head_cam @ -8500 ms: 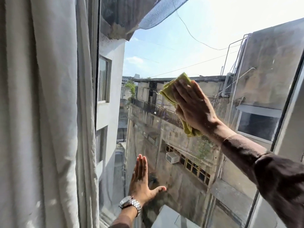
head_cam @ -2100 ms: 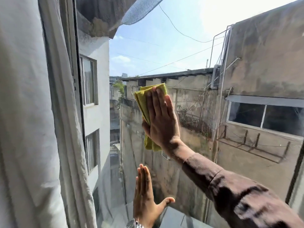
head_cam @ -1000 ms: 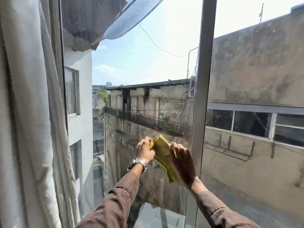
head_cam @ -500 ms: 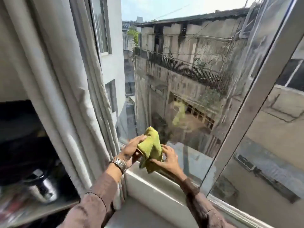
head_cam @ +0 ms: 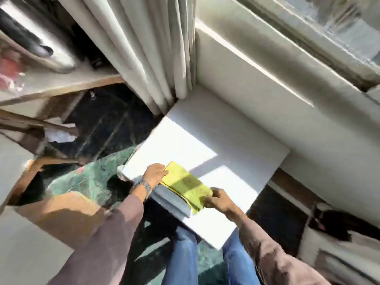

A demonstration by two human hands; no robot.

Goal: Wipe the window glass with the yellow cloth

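The yellow cloth [head_cam: 185, 185] is folded flat and stretched between both hands over the near edge of a white ledge [head_cam: 226, 140] below the window. My left hand [head_cam: 154, 174] pinches its far-left end; a metal watch sits on that wrist. My right hand [head_cam: 219, 199] pinches its near-right end. Only the bottom strip of the window glass [head_cam: 349, 27] shows at the top right, above the pale window frame [head_cam: 287, 44]. The picture is blurred by motion.
A pale curtain [head_cam: 148, 48] hangs at the top centre down to the ledge's corner. A shelf [head_cam: 57, 85] with a metal pot and dark items is at the upper left. Green marble floor [head_cam: 86, 182] and my blue-jeaned legs lie below.
My view has swung down from the glass to the ledge. Both hands have lowered the cloth from in front of the glass to the ledge's edge and spread it flat between them.
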